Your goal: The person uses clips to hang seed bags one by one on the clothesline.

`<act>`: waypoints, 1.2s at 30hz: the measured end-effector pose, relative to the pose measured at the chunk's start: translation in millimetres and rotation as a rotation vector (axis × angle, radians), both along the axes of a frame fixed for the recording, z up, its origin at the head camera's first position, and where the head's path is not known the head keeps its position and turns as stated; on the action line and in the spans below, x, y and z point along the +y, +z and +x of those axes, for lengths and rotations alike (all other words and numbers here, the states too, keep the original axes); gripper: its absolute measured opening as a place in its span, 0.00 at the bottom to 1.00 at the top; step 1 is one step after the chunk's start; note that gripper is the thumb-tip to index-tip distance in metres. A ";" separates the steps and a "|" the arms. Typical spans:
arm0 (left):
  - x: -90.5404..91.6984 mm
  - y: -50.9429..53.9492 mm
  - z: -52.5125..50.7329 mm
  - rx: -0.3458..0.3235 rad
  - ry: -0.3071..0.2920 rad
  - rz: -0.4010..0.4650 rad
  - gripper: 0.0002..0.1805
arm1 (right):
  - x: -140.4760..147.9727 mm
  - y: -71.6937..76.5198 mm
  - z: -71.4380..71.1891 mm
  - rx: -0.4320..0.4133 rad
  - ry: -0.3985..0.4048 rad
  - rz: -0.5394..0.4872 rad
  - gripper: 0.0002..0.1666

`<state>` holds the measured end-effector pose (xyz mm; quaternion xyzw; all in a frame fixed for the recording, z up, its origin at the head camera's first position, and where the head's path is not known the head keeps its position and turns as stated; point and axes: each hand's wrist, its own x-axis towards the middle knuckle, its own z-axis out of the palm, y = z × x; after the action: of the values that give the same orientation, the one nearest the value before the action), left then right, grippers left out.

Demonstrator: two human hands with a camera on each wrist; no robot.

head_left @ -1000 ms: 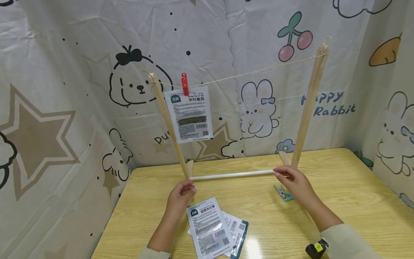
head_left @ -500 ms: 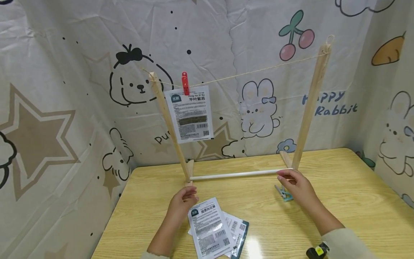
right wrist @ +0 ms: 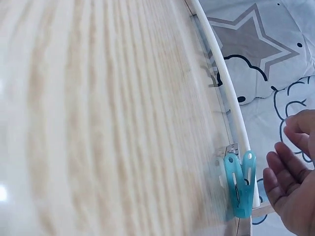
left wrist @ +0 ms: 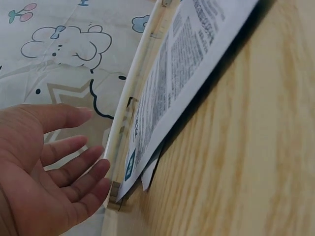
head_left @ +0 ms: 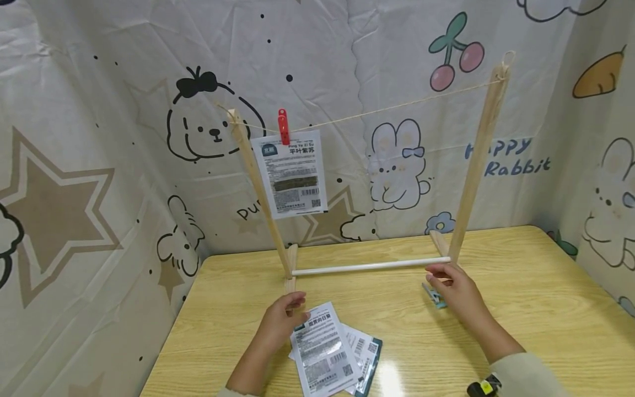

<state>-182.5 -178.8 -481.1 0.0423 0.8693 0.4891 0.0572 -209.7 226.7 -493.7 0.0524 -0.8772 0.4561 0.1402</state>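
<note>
My left hand [head_left: 281, 320] holds nothing, its fingers relaxed, beside the top corner of a white printed seed packet [head_left: 324, 353]. That packet lies over another packet [head_left: 369, 350] on the table. My right hand [head_left: 453, 286] holds nothing either; it hovers close to the right end of a white rod [head_left: 372, 267]. The rod spans the feet of the left wooden post [head_left: 260, 193] and right wooden post [head_left: 476, 171]. A teal clip [right wrist: 239, 184] lies on the table by my right hand. On the string [head_left: 397, 106] hangs a seed packet [head_left: 292, 179], pinched by a red clip [head_left: 283, 127].
The wood-grain table [head_left: 223, 342] ends at the patterned curtain [head_left: 337, 55] behind the frame. Short wooden feet [head_left: 439, 240] stick out at the base of the posts. A black device [head_left: 483, 386] sits at the right sleeve.
My right hand has let go of the rod, whose right end now meets the right post's foot. My left hand has drawn back from the left post toward the packets.
</note>
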 end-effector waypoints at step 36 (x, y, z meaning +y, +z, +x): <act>13.2 -8.6 1.0 0.083 -0.104 -0.433 0.35 | 0.2 -9.3 -8.2 -0.227 -0.022 0.190 0.21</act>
<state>-181.6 -165.6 -489.8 0.0939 0.9523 0.2851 0.0545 -217.9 226.9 -503.0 0.0038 -0.9272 0.3724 0.0393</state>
